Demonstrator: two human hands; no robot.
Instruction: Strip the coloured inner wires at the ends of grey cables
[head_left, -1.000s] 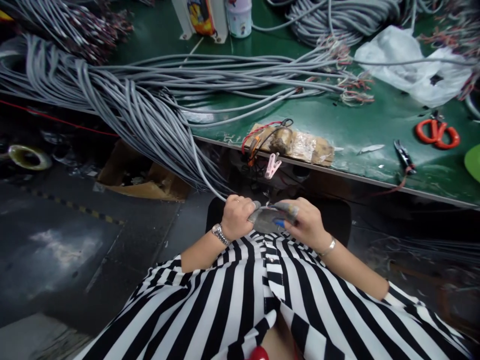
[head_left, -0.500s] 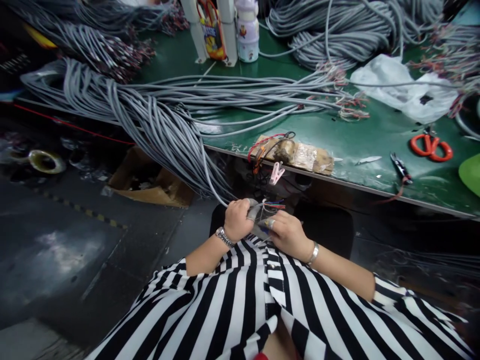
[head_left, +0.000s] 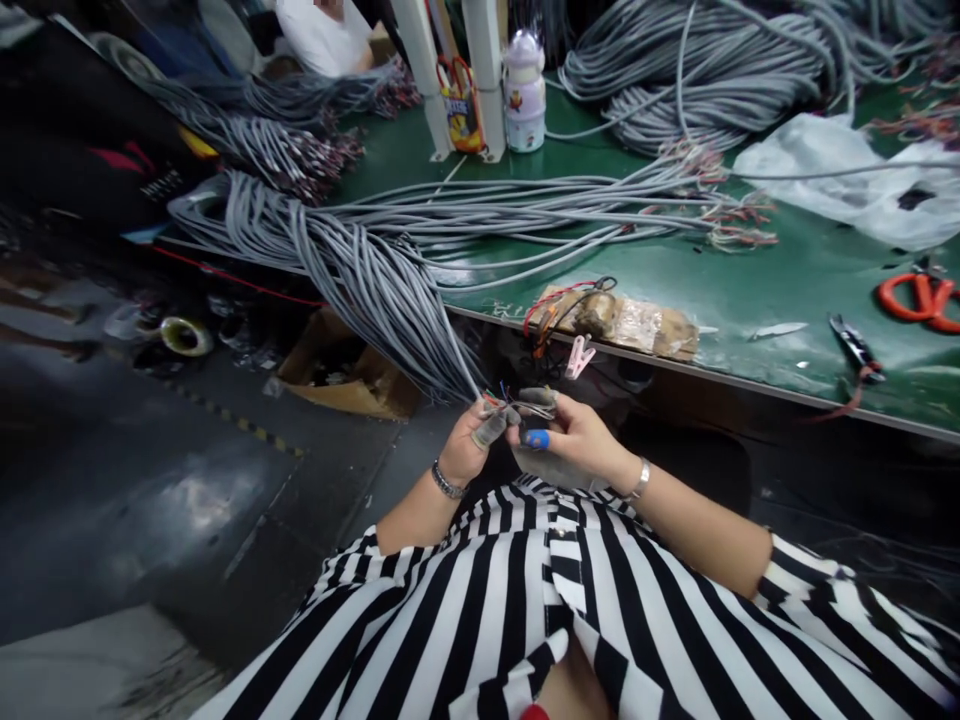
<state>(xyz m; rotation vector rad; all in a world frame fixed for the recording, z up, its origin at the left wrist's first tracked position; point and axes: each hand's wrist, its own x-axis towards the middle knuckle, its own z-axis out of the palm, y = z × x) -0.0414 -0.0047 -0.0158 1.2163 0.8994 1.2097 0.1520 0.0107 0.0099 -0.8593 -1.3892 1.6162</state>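
Observation:
My left hand, with grey finger covers, is closed on the end of a grey cable. That cable leads up into the thick cable bundle hanging over the table edge. Thin coloured wires stick out at the fingertips. My right hand, with a blue wrap on one finger, is closed beside it, pinching thin wires that run between the hands. Both hands are in front of my striped shirt, below the table edge. The wire tips are partly hidden by fingers.
On the green table lie a taped cardboard strip, pliers, orange-handled scissors and a plastic bag. A pink clip hangs at the edge. A bottle stands behind. Below is a cardboard box. Another person's white-shirted torso appears at the back left.
The view has swung left, so the table things sit further right. My right hand has turned and its fingers now point toward my left; the wires between the hands have shifted.

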